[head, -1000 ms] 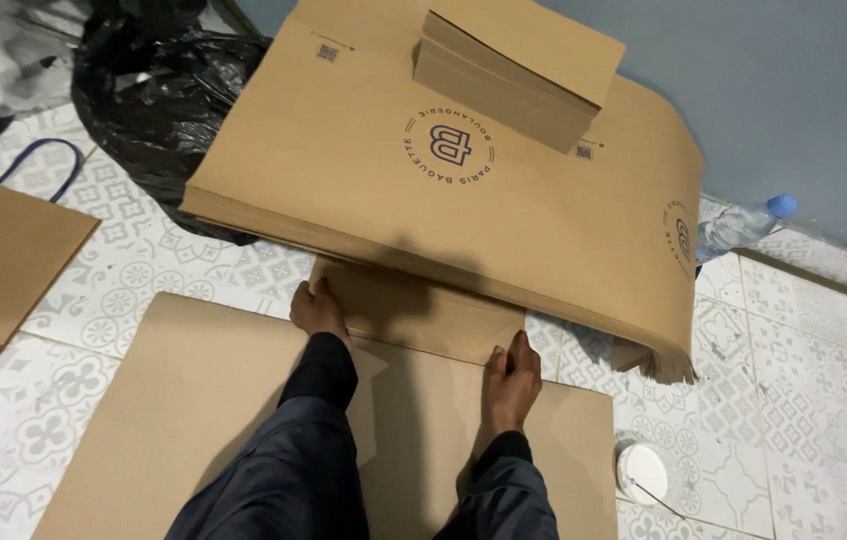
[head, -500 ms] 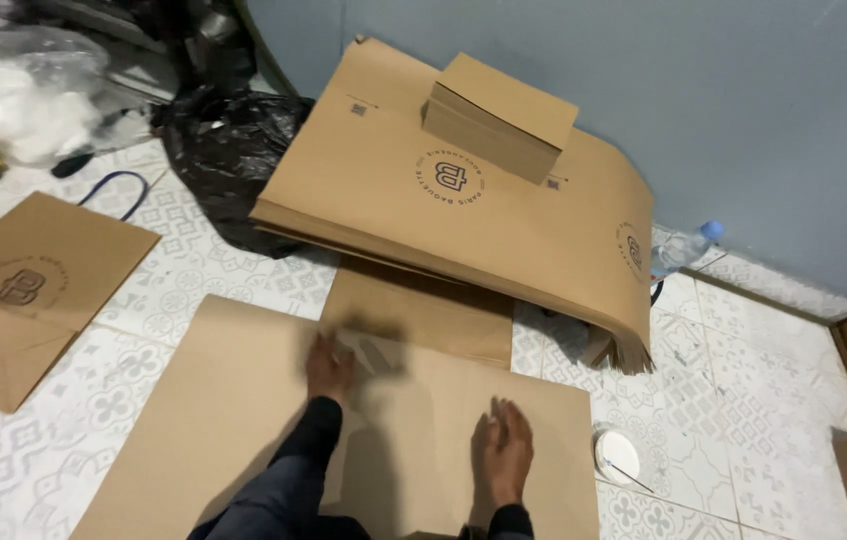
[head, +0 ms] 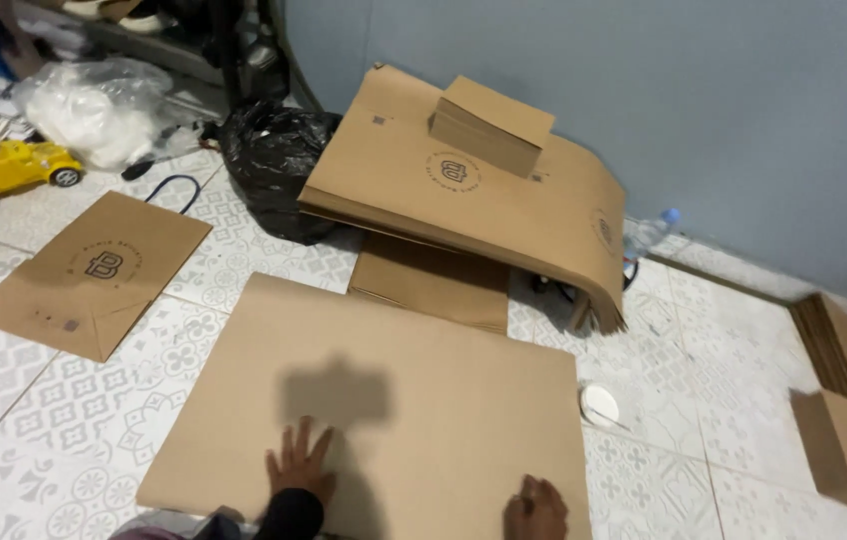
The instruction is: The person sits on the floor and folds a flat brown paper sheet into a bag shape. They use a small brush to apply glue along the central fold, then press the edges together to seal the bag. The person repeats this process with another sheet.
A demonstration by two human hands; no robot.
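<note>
- A yellow toy car (head: 6,172) is seen at upper left, a flat paper bag (head: 94,272) below it.
- The left hand (head: 299,465) is spread flat on the cardboard sheet (head: 414,400), lower centre.
- The right hand (head: 536,508) is pressed on the sheet's bottom edge, fingers curled, nothing gripped.
- A stack of bags (head: 484,195) is piled at upper centre.

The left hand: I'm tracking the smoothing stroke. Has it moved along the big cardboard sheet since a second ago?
Yes. The left hand has drawn back from the far edge of the cardboard sheet toward its near edge.
</note>
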